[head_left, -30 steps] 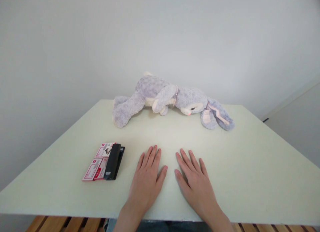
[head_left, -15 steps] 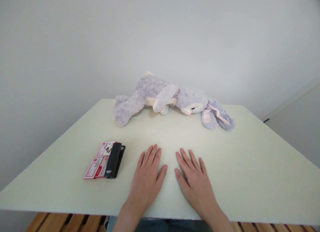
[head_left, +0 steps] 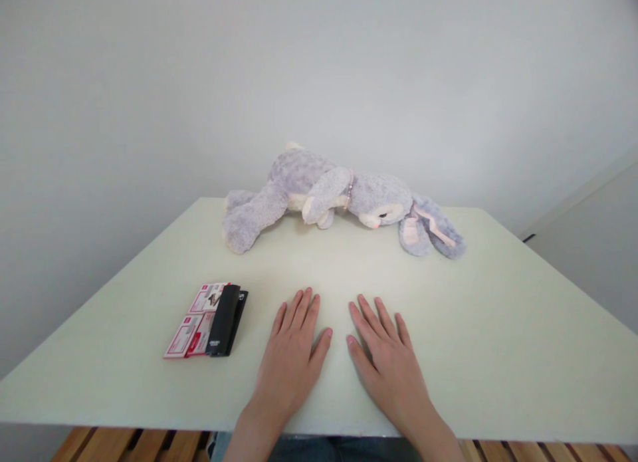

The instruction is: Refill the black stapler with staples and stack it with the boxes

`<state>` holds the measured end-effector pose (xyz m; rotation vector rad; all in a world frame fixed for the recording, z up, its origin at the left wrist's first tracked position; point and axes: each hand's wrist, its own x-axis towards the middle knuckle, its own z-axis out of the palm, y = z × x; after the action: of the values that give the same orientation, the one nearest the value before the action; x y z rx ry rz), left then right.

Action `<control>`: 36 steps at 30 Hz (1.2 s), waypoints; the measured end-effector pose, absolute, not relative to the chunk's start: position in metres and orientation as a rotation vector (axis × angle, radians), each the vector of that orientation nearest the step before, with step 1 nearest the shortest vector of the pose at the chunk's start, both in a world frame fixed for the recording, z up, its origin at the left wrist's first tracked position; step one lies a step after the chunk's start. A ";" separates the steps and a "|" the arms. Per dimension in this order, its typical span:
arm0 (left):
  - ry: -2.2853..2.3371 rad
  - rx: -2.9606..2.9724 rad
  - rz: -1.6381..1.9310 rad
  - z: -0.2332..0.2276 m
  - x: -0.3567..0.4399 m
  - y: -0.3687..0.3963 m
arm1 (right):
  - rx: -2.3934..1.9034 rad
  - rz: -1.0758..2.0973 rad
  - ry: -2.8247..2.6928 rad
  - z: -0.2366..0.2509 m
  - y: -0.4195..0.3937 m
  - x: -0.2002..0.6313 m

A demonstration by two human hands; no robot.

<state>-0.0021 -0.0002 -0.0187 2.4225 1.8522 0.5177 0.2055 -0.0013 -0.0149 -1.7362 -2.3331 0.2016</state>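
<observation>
Palm down on the pale table (head_left: 498, 329), my left hand (head_left: 292, 355) lies flat with its fingers stretched forward. My right hand (head_left: 387, 362) rests the same way beside it, a small gap between the two thumbs. Neither holds anything. To the left of my left hand, and apart from it, is a black stapler (head_left: 225, 321). It lies against red-and-white small boxes (head_left: 185, 334), one of which bears a stapler picture. Beyond both hands a grey-lilac plush rabbit (head_left: 304, 173) lies on its side, ears to the right and feet to the left.
A plain light wall (head_left: 319, 63) rises right behind the table. Wooden slats (head_left: 107, 443) show below the table's near edge, on both sides of my lap. At the right, a small dark object (head_left: 529, 238) sticks out by the table's edge.
Both hands keep their flat pose on the table. The whole view has shifted very slightly; the stapler, boxes and rabbit stay in place.
</observation>
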 end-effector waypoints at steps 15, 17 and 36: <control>1.853 2.426 0.490 -0.016 -0.002 0.000 | -1.715 0.223 -2.310 -0.016 -0.001 0.207; 1.853 2.424 0.490 -0.016 -0.002 0.000 | -1.706 0.224 -2.307 -0.016 -0.001 0.206; 1.654 2.771 0.617 -0.063 -0.011 -0.060 | -1.257 0.885 -2.096 0.062 0.015 0.090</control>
<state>-0.0109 -0.0605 -0.0626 2.7715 1.6542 0.6174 0.0898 0.0146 0.0617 -1.2573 -2.0957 0.8851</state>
